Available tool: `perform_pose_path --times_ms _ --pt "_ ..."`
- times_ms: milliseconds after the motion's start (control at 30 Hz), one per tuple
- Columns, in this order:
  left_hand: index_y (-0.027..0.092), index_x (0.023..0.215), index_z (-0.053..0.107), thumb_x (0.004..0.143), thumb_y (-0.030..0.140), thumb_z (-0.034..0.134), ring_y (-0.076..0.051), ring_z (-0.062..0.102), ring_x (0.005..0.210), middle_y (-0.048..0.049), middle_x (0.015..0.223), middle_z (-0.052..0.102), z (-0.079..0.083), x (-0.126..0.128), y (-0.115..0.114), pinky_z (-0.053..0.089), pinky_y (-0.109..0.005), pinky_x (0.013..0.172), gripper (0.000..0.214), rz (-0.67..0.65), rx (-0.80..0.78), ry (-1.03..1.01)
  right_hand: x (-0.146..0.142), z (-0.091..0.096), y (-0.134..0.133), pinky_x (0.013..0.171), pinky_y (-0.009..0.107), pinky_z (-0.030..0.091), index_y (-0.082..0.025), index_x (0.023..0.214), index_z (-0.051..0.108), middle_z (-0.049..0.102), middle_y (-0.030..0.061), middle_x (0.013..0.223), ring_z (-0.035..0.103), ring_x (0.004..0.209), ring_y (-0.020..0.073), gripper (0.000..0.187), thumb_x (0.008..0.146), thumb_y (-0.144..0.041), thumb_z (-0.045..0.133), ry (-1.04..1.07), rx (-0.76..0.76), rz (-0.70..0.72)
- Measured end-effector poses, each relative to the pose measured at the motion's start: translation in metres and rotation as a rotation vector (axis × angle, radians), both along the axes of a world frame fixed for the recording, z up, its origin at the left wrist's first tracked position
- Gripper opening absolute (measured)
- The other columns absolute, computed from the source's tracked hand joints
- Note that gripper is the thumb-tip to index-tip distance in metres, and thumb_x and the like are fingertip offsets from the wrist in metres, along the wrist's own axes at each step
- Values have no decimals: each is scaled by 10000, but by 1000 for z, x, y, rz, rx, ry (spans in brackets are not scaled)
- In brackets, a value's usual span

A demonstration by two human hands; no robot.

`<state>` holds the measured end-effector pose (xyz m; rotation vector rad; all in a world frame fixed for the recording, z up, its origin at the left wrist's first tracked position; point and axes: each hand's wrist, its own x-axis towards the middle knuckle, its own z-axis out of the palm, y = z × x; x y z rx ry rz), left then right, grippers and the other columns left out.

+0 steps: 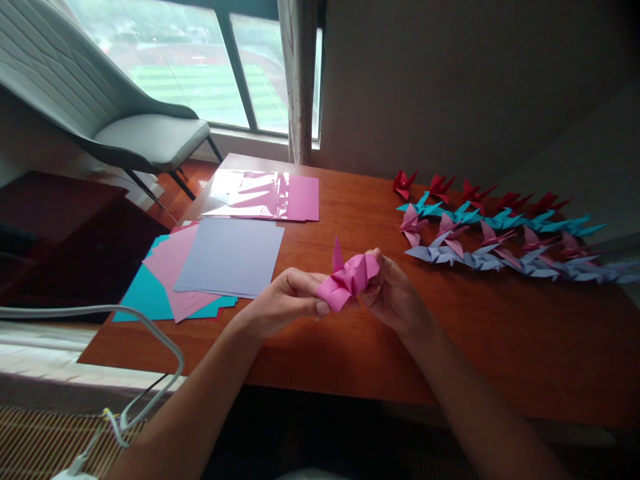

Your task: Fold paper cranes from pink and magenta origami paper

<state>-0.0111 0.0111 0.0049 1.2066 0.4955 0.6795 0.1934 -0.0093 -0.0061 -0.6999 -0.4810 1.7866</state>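
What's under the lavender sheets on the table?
Pink sheets, then turquoise sheets, fan out from below; a red edge peeks out too. The lavender sheets cover whatever lies beneath their middle.

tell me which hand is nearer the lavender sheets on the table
Left. The left hand is close by the lavender sheets, to their right; the right hand is farther off, across the pink folded paper.
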Motion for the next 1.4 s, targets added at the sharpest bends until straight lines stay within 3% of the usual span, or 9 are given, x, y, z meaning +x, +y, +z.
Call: perform_pose_path --times_ms 100,267,467,600,800,967,1100,1233,1400 --pt "222 765 829 770 365 841 -157 613 855 -66 908 720 0 1 0 459 -269 774 144 87 2 -7 2 0 3 514 119 524 -202 773 735 742 -19 754 656 612 61 249 768 -426 842 2 -17 -54" --pt "178 806 829 803 378 811 -75 467 521 -18 612 635 1 1 0 348 -208 496 201 74 -93 44 3 3 6 522 114 552 -195 770 746 763 -17 745 674 589 62 225 808 -405 815 -15 -17 -93" --pt "156 788 830 747 391 862 -114 620 569 -73 669 743 0 3 -2 466 -208 544 241 29 -170 -25 2 2 3 547 70 562 -184 809 751 779 -37 764 698 611 42 227 784 -391 840 66 38 -37" --pt "150 743 822 712 387 889 -114 637 565 -79 684 753 1 3 -4 480 -198 533 249 52 -209 -119 1 0 0 537 83 566 -209 786 751 768 -54 741 682 563 42 208 774 -395 843 77 37 -14" --pt "172 785 793 760 364 854 -67 584 574 -26 694 706 3 5 -1 455 -154 541 203 189 -282 -250 8 -1 1 533 110 542 -222 830 753 782 -23 769 731 667 81 204 799 -412 824 -73 88 4" --pt "175 976 761 808 332 805 -58 557 600 -4 747 658 -5 11 6 415 -142 524 234 443 -377 -129 17 -2 2 543 140 526 -247 842 733 797 -14 845 758 763 120 176 786 -379 836 -193 89 16" --pt "175 1018 745 845 376 748 -69 525 637 -22 850 660 -9 13 8 362 -156 485 265 703 -186 84 18 -4 3 566 150 530 -270 884 752 805 -17 891 760 797 121 145 800 -365 823 -234 101 -9" --pt "191 1023 727 873 397 716 -81 474 609 19 723 572 -6 15 4 356 -183 500 256 905 81 233 16 -5 3 559 156 525 -291 905 775 810 -19 913 755 788 118 147 790 -363 831 -279 78 -63" --pt "189 956 716 870 404 727 -94 549 652 -8 800 669 -6 21 0 421 -210 569 232 850 249 292 10 -4 1 539 163 503 -282 860 791 805 -8 838 746 738 123 170 731 -360 871 -331 91 -71"
